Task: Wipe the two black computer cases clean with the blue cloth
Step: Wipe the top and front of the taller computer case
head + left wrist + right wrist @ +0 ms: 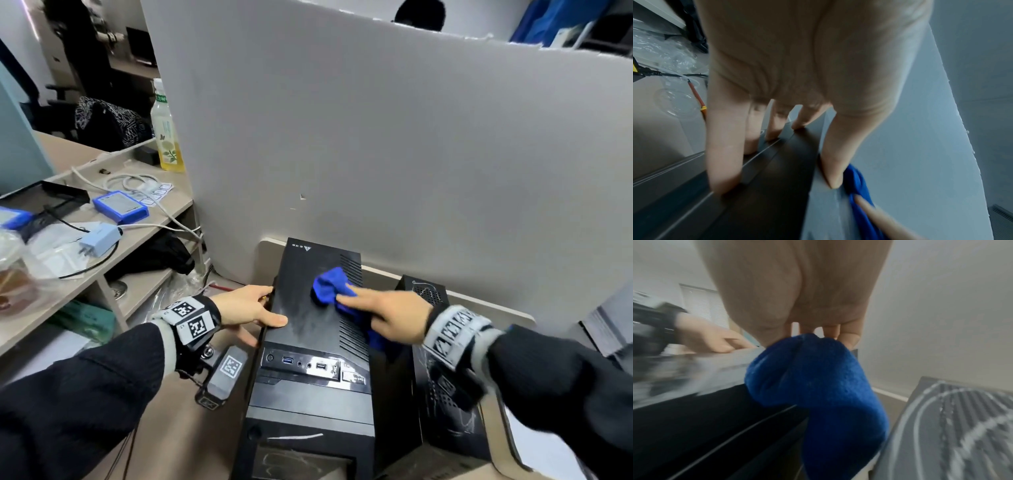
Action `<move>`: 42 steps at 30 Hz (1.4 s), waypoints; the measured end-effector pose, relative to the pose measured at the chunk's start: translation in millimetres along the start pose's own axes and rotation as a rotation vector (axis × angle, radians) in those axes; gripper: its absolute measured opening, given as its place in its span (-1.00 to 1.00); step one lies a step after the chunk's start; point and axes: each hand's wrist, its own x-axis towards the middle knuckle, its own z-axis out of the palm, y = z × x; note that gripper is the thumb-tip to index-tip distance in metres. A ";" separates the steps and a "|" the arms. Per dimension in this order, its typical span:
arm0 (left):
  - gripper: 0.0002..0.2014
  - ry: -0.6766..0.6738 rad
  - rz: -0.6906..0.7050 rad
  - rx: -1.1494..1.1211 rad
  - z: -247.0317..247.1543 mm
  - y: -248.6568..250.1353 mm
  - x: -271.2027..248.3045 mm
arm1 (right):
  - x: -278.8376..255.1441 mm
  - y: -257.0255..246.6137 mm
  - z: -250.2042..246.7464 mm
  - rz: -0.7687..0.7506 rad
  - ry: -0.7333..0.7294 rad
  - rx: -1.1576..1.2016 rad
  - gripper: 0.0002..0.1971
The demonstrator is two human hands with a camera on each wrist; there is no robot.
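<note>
The larger black computer case (308, 329) stands in the middle, dusty smears on its top. My left hand (270, 306) grips its upper left edge, with the thumb (832, 175) on top and the fingers (723, 162) down the side panel (766, 194). My right hand (356, 298) holds the bunched blue cloth (329, 286) and presses it on the case top near the right vent slots. One end of the cloth (813, 382) hangs over the right edge. The smaller black case (442, 394) stands close on the right, its grille top (962, 426) uncovered.
A grey partition (376, 154) rises directly behind both cases. On the left a desk with shelves (144, 233) carries blue boxes (120, 205), white cables, a charger and a bottle (166, 137). Plastic wrap and a red-handled tool (696, 95) lie on the floor left of the case.
</note>
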 end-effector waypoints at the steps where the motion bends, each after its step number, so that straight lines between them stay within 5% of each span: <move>1: -0.69 -0.002 0.001 0.011 0.5 1.4 0.4 | 18.2 12.3 -5.3 0.065 0.026 -0.023 -0.23; 6: -0.60 -0.007 -0.010 0.018 -0.4 -1.2 -0.5 | 81.0 55.7 -39.3 0.316 -0.067 -0.016 -0.36; 10: -0.53 -0.001 -0.009 0.020 -0.9 0.1 0.3 | 76.4 50.7 -39.5 0.294 -0.049 -0.043 -0.34; 16: -0.59 -0.017 -0.007 0.036 -1.6 3.7 -0.3 | 35.3 18.2 -21.0 0.018 -0.083 -0.157 -0.29; 24: -0.75 -0.001 -0.050 0.007 1.5 5.8 -5.4 | 41.5 15.7 -24.2 0.055 -0.016 -0.276 -0.48; 29: -0.76 0.002 -0.067 0.016 4.7 8.3 -4.2 | 17.7 47.8 -36.1 0.175 -0.201 -0.432 -0.68; 31: -0.72 -0.003 -0.069 0.008 4.7 8.2 -3.0 | 17.8 54.5 -43.8 0.277 -0.131 -0.359 -0.72; 35: -0.68 -0.003 -0.084 0.029 2.1 6.7 -0.7 | 34.3 45.8 -58.9 0.285 0.256 0.066 -0.80; 39: -0.62 -0.023 -0.083 0.030 -0.9 3.3 4.6 | 58.8 19.6 -38.6 0.166 0.133 0.169 -0.65; 42: -0.58 -0.038 -0.077 0.024 -1.3 2.5 5.3 | 66.1 15.1 -25.6 0.162 0.161 0.039 -0.77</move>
